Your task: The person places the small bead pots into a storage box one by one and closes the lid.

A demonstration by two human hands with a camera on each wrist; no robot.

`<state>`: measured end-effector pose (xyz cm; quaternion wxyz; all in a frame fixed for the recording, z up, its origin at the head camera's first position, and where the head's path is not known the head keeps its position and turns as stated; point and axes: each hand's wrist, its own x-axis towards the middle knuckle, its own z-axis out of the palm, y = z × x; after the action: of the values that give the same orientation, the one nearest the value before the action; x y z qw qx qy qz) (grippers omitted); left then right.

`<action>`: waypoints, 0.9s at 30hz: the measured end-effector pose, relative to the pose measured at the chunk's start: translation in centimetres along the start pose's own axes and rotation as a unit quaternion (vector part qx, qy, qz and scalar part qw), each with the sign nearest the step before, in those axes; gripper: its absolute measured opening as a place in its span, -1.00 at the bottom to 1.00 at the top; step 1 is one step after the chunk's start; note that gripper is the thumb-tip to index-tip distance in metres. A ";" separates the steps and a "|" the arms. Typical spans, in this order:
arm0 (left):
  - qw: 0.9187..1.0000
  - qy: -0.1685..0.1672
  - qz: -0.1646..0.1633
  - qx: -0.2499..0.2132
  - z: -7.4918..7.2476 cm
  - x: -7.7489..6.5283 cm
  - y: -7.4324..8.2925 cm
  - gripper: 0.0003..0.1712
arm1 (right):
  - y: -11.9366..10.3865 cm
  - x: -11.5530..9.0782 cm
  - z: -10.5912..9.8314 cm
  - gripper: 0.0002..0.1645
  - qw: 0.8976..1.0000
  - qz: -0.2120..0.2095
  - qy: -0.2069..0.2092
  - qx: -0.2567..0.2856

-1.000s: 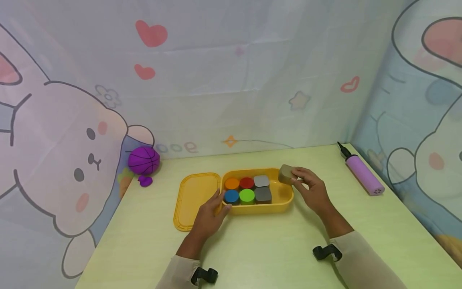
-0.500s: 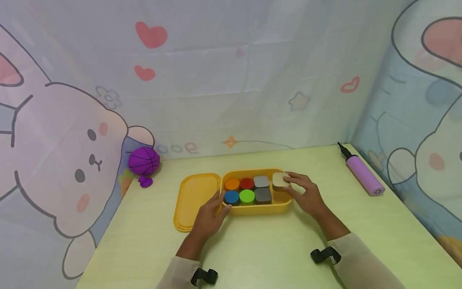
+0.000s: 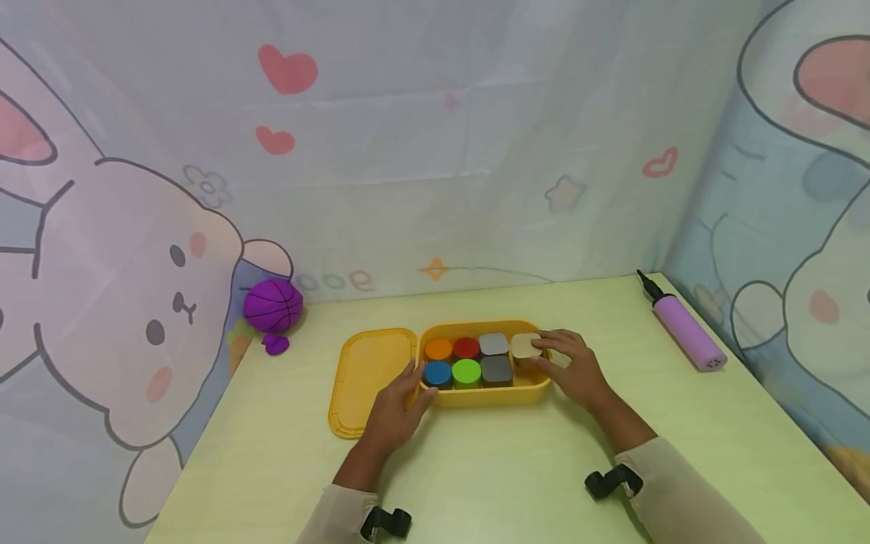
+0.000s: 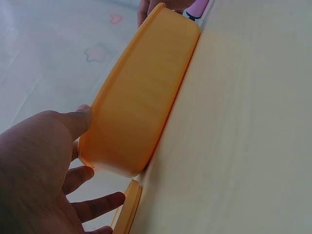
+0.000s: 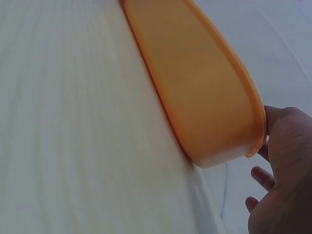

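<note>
A yellow box (image 3: 489,397) stands on the table in the head view. Inside are round pieces with orange (image 3: 438,349), red (image 3: 466,347), blue (image 3: 438,374) and green (image 3: 467,373) tops. Beside these sit rounded-square blocks in light grey (image 3: 493,344) and dark grey (image 3: 497,371). My right hand (image 3: 578,374) pinches a cream-topped block (image 3: 526,346) in the box's right end, between thumb and fingers. My left hand (image 3: 394,408) holds the box's left end; in the left wrist view its thumb lies on the front wall. The right wrist view hides the block behind the wall (image 5: 195,87).
A flat yellow lid (image 3: 370,378) lies left of the box, partly behind the left hand. At the back left are a purple basketball (image 3: 273,305) and a small purple object (image 3: 275,344). A lilac hand pump (image 3: 688,331) lies far right. A printed curtain (image 3: 435,151) backs the table.
My right hand has brought the cream-topped block left from over the box's right rim, turned its top upward and lowered it into the box. The left hand has kept its hold.
</note>
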<state>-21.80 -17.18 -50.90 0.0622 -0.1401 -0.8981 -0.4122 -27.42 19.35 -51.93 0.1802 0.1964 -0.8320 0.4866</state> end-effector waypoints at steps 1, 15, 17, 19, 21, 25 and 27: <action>1.000 0.001 0.000 0.001 0.0 0.0 0.0 -0.23 | 0.1 0.1 0.0 -0.56 1.000 0.004 -0.004 -0.003; 1.000 0.004 0.000 -0.001 -0.1 0.1 0.0 -0.24 | -0.1 0.6 -0.3 -0.60 0.999 0.029 -0.043 -0.010; 1.000 0.003 0.000 0.000 -0.1 0.1 0.0 -0.24 | -0.2 0.6 -0.2 -0.60 0.999 0.031 -0.042 -0.009; 1.000 0.004 0.000 0.000 0.0 0.2 0.0 -0.23 | -0.2 0.6 -0.2 -0.60 0.999 0.033 -0.041 -0.007; 1.000 0.003 0.000 -0.001 0.0 0.2 -0.1 -0.23 | -0.1 0.6 -0.2 -0.60 0.999 0.035 -0.040 -0.005; 1.000 0.004 0.004 -0.001 0.1 0.2 -0.2 -0.23 | 0.1 0.5 -0.2 -0.59 0.999 0.035 -0.042 -0.003; 1.000 0.004 0.005 -0.002 0.0 0.1 -0.2 -0.23 | 0.0 0.5 -0.2 -0.62 0.998 0.035 -0.043 -0.005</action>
<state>-21.95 -17.22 -51.01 0.0677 -0.1435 -0.8963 -0.4141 -27.84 19.43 -51.64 0.1281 0.1874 -0.8479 0.4791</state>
